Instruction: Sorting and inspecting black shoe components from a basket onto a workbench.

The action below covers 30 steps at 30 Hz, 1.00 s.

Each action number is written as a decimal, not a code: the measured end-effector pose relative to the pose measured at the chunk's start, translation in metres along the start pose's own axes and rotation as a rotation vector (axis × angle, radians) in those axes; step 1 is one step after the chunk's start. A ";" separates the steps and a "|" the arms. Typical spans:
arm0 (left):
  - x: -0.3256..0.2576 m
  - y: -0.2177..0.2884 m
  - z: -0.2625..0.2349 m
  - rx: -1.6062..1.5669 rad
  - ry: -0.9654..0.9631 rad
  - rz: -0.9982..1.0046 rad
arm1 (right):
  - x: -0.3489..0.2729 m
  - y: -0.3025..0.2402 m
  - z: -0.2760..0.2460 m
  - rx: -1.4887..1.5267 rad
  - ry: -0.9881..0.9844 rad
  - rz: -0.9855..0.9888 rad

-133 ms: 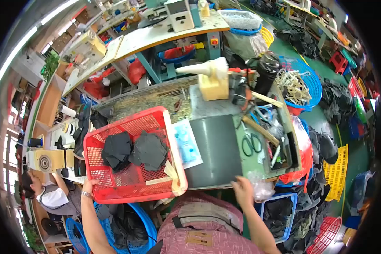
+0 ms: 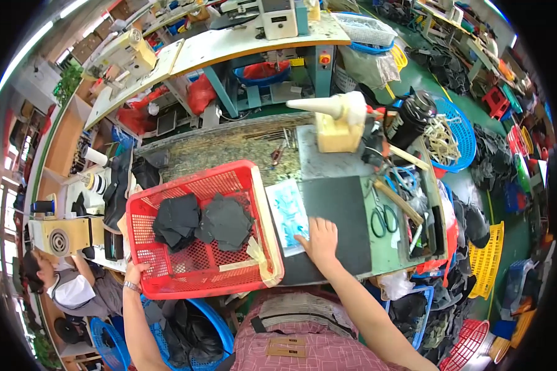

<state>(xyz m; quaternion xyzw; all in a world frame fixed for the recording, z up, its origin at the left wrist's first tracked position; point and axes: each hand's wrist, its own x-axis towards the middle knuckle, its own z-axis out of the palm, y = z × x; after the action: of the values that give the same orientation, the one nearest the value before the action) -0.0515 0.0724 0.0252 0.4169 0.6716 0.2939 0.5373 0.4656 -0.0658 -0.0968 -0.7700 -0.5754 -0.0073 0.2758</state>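
Observation:
My left hand (image 2: 135, 274) grips the near left corner of a red plastic basket (image 2: 207, 290), its fingers over the rim. The basket holds two stacks of dark fabric pieces (image 2: 178, 221) and has pale tape along its right rim. My right hand (image 2: 321, 241) is open over a black mat (image 2: 346, 216), palm down. Its thumb reaches the right edge of a flat blue-and-white packet (image 2: 283, 207), which lies between the basket and the mat. Whether the thumb presses on the packet, I cannot tell.
Right of the mat lie black-handled scissors (image 2: 384, 221) and a tray of tools (image 2: 436, 229). Behind stand a yellow block with a white cone (image 2: 340, 127) and a black flask (image 2: 411, 117). Blue baskets (image 2: 223, 328) flank me below. A co-worker (image 2: 74, 290) sits at far left.
My right hand has moved left and forward from the mat's near right edge to the packet. The left hand stays on the basket rim. The whole view has shifted slightly.

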 end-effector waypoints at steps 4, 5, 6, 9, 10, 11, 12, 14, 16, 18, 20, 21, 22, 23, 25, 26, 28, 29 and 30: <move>0.051 -0.037 0.001 -0.079 0.014 -0.039 | 0.030 0.016 0.050 -0.191 -0.302 0.320; 0.066 -0.039 0.004 -0.097 0.018 -0.039 | 0.028 0.020 0.050 -0.074 -0.349 0.346; 0.065 -0.027 0.011 -0.111 0.030 -0.109 | 0.027 0.025 0.046 0.042 -0.386 0.376; 0.095 -0.060 -0.020 -0.051 0.043 -0.118 | 0.033 0.056 -0.024 0.521 0.042 0.724; 0.096 -0.054 -0.014 -0.051 0.025 -0.105 | 0.026 0.092 -0.048 0.257 0.224 0.672; 0.098 -0.045 -0.010 -0.047 0.008 -0.088 | 0.014 0.146 -0.064 0.311 0.437 0.719; 0.097 -0.044 -0.017 -0.030 0.007 -0.101 | 0.017 0.168 -0.100 0.127 0.396 0.837; 0.116 -0.041 -0.022 -0.040 -0.006 -0.112 | -0.016 0.277 -0.122 0.067 0.541 0.693; 0.131 -0.028 0.003 -0.062 0.008 -0.317 | -0.046 0.351 -0.150 -0.084 0.308 0.654; 0.131 -0.026 -0.004 0.021 0.012 -0.320 | -0.025 0.346 -0.154 -0.194 -0.001 0.779; 0.132 -0.009 0.025 0.526 0.090 0.223 | -0.020 0.361 -0.168 -0.472 -0.003 0.750; 0.129 -0.002 0.031 0.836 0.196 0.484 | -0.010 0.355 -0.168 -0.761 0.106 0.621; 0.115 0.011 0.046 1.001 0.344 0.665 | 0.016 0.322 -0.165 -0.727 0.223 0.445; 0.096 0.028 0.066 1.169 0.490 0.846 | 0.048 0.264 -0.161 -0.685 0.345 0.274; 0.068 0.047 0.104 1.052 0.250 0.751 | 0.111 0.112 -0.134 -0.086 0.349 0.231; 0.061 0.047 0.126 0.732 -0.013 0.438 | 0.126 0.063 -0.114 0.138 0.132 0.202; 0.069 0.021 0.168 0.252 -0.303 -0.152 | 0.144 -0.042 -0.066 0.599 -0.284 0.042; 0.072 0.008 0.186 0.322 -0.314 -0.133 | 0.158 -0.090 -0.044 0.726 -0.627 0.047; 0.075 -0.013 0.195 0.495 -0.234 0.077 | 0.163 -0.122 -0.006 0.731 -0.891 0.022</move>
<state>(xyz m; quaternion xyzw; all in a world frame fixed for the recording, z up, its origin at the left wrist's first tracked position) 0.1279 0.1217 -0.0702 0.5919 0.6399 0.0906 0.4816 0.4145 0.0979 0.0128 -0.5593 -0.5930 0.5201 0.2551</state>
